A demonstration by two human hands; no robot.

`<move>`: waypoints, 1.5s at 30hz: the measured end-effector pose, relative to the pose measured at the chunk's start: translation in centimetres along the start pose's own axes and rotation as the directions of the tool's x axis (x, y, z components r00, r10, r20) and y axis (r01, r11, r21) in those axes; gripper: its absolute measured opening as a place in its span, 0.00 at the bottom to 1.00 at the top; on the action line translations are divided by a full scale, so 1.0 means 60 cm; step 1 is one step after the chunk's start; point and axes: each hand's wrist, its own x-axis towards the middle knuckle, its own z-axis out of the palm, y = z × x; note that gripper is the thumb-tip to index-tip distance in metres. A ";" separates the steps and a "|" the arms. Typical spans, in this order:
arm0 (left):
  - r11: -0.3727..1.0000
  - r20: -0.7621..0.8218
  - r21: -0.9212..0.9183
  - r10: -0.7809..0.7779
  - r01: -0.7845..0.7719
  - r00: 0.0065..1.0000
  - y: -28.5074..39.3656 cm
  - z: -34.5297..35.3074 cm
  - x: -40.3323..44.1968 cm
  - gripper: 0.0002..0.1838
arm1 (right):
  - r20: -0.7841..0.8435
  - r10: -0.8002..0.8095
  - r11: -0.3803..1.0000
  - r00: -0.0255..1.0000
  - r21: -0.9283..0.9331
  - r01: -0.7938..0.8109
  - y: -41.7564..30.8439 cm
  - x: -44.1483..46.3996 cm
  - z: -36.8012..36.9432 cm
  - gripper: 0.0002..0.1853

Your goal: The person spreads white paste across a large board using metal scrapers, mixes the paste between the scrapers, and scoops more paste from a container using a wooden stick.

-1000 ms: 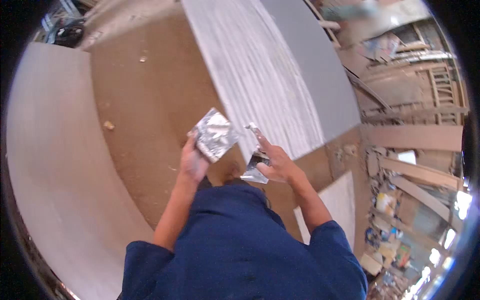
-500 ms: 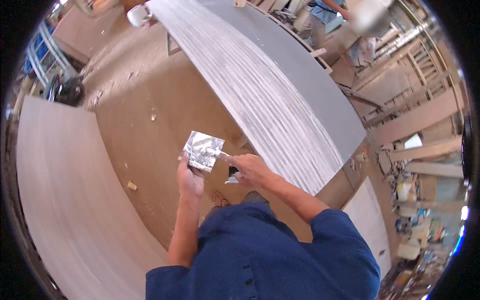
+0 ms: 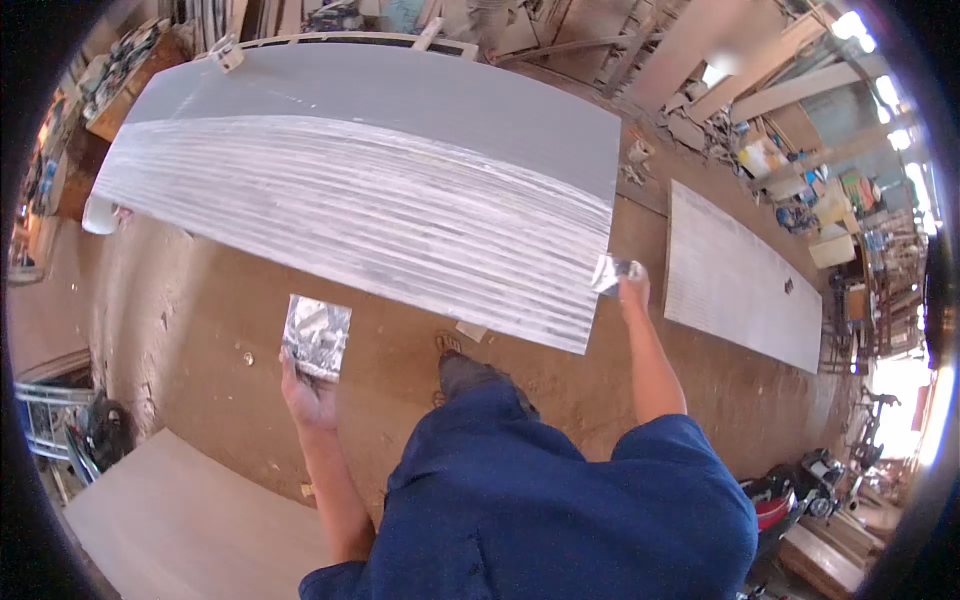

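Observation:
My left hand [image 3: 310,400] is closed on the lower edge of a square, shiny metal plate [image 3: 318,335] smeared with white paste. It is held up over the floor, apart from the long panel. My right hand [image 3: 634,288] grips a flat metal scraper [image 3: 607,274] at the right end of this panel [image 3: 400,225]. The blade overlaps the panel's edge; whether it touches the surface I cannot tell. White streaked paste covers the panel's near part in long stripes, while its far part is bare grey.
A second whitish panel [image 3: 740,280] lies to the right, and another pale board [image 3: 200,510] at lower left. A small cup [image 3: 227,55] stands on the long panel's far left corner. Timber planks [image 3: 690,50] lean at the back. A motorcycle [image 3: 790,500] is at lower right.
My view has turned right. My right hand with the scraper has left the metal plate and reached out to the long panel's right end. My left hand still holds the plate.

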 end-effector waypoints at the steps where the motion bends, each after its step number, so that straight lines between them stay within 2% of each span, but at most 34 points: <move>1: 0.998 -0.008 0.060 -0.015 0.015 1.000 0.003 -0.005 0.000 0.23 | -0.096 -0.026 0.999 0.995 0.016 0.028 0.046 0.033 -0.006 0.21; 2: 0.994 -0.049 0.091 -0.048 0.053 0.998 0.008 -0.002 0.000 0.23 | -0.100 -0.014 1.000 0.995 0.015 0.015 0.096 0.076 -0.002 0.21; 4: 0.987 -0.071 0.127 -0.085 0.094 0.994 0.014 -0.002 0.009 0.23 | -0.119 0.134 0.948 0.984 0.303 -0.093 0.170 0.148 0.016 0.21; 7: 0.977 -0.123 0.165 -0.118 0.137 0.985 0.019 0.019 0.015 0.23 | -0.088 0.121 0.947 0.989 0.310 -0.088 0.168 0.176 0.038 0.22; 9: 0.982 -0.068 0.116 -0.141 0.148 0.988 0.021 0.025 0.024 0.24 | -0.073 0.136 0.939 0.988 0.327 -0.105 0.133 0.165 0.045 0.22; 11: 0.984 -0.079 0.102 -0.137 0.144 0.987 0.020 0.020 0.036 0.25 | -0.210 0.205 0.945 0.956 0.297 -0.138 0.123 0.163 0.074 0.21; 12: 0.988 -0.064 0.077 -0.132 0.137 0.989 0.017 0.009 0.043 0.25 | -0.133 0.115 0.951 0.984 0.301 -0.071 0.127 0.165 0.073 0.23; 13: 0.991 -0.045 0.052 -0.124 0.127 0.991 0.021 0.006 0.049 0.26 | -0.113 0.110 0.949 0.987 0.307 -0.071 0.119 0.163 0.090 0.23; 15: 0.992 -0.045 0.041 -0.118 0.120 0.992 0.026 0.015 0.057 0.26 | -0.165 -0.007 0.978 0.986 0.205 0.041 0.086 0.154 0.115 0.24; 16: 0.991 -0.067 0.019 -0.130 0.132 0.989 0.029 0.014 0.063 0.26 | -0.053 0.089 0.994 0.995 0.069 -0.085 0.026 0.134 0.113 0.26; 17: 0.990 -0.088 -0.003 -0.139 0.139 0.986 0.034 0.008 0.070 0.27 | -0.037 0.087 0.994 0.996 0.077 -0.084 -0.005 0.124 0.132 0.26; 19: 0.991 -0.120 0.015 -0.128 0.130 0.985 0.048 -0.011 0.096 0.27 | -0.062 0.100 0.992 0.993 -0.075 -0.105 -0.052 0.115 0.191 0.29; 22: 0.992 -0.062 -0.012 -0.126 0.125 0.990 0.077 -0.031 0.130 0.28 | -0.054 0.023 0.996 0.998 -0.084 -0.027 -0.098 0.102 0.310 0.31; 25: 0.991 -0.064 -0.066 -0.121 0.116 0.991 0.129 -0.077 0.168 0.27 | -0.062 -0.047 0.995 0.997 -0.096 0.041 -0.201 0.065 0.404 0.30; 27: 0.995 -0.039 -0.065 -0.076 0.073 0.996 0.165 -0.101 0.192 0.27 | 0.075 -0.018 0.994 0.997 0.108 0.010 -0.291 0.031 0.458 0.28; 28: 0.994 -0.042 -0.078 -0.082 0.079 0.996 0.195 -0.119 0.207 0.28 | 0.076 -0.025 0.993 0.997 0.120 0.016 -0.319 0.013 0.502 0.28; 30: 0.993 -0.086 -0.094 -0.080 0.072 0.993 0.244 -0.161 0.233 0.28 | 0.000 -0.228 0.974 0.974 -0.006 0.228 -0.349 0.002 0.586 0.25; 31: 0.994 -0.085 -0.099 -0.057 0.048 0.995 0.278 -0.179 0.239 0.28 | 0.008 -0.246 0.969 0.969 0.008 0.246 -0.385 -0.016 0.619 0.25; 33: 0.995 -0.078 -0.088 -0.053 0.047 0.996 0.330 -0.204 0.254 0.29 | 0.149 -0.183 0.983 0.972 0.056 0.177 -0.451 -0.038 0.686 0.30; 34: 0.996 -0.086 -0.091 -0.016 0.009 0.996 0.372 -0.216 0.275 0.29 | 0.172 -0.208 0.977 0.963 0.076 0.198 -0.508 -0.047 0.752 0.30; 36: 0.998 -0.140 -0.055 0.024 -0.032 0.990 0.449 -0.248 0.301 0.29 | 0.146 -0.098 0.995 0.984 -0.018 0.102 -0.564 -0.079 0.851 0.30; 37: 0.998 -0.155 -0.034 0.046 -0.052 0.987 0.498 -0.275 0.326 0.29 | 0.148 -0.097 0.995 0.984 -0.011 0.100 -0.594 -0.107 0.914 0.30; 39: 0.997 -0.141 -0.042 0.065 -0.072 0.988 0.556 -0.294 0.357 0.29 | 0.064 -0.149 0.987 0.987 -0.057 0.153 -0.655 -0.134 1.007 0.31; 40: 0.993 -0.122 -0.061 0.089 -0.097 0.989 0.548 -0.301 0.342 0.29 | 0.042 -0.170 0.984 0.985 -0.038 0.171 -0.672 -0.149 1.018 0.34; 43: 0.988 -0.164 -0.078 0.115 -0.129 0.980 0.605 -0.322 0.384 0.29 | 0.108 -0.252 0.956 0.962 -0.129 0.265 -0.780 -0.202 1.115 0.29; 45: 0.987 -0.180 -0.080 0.126 -0.142 0.976 0.650 -0.334 0.430 0.29 | 0.076 -0.269 0.956 0.960 -0.097 0.275 -0.852 -0.229 1.199 0.30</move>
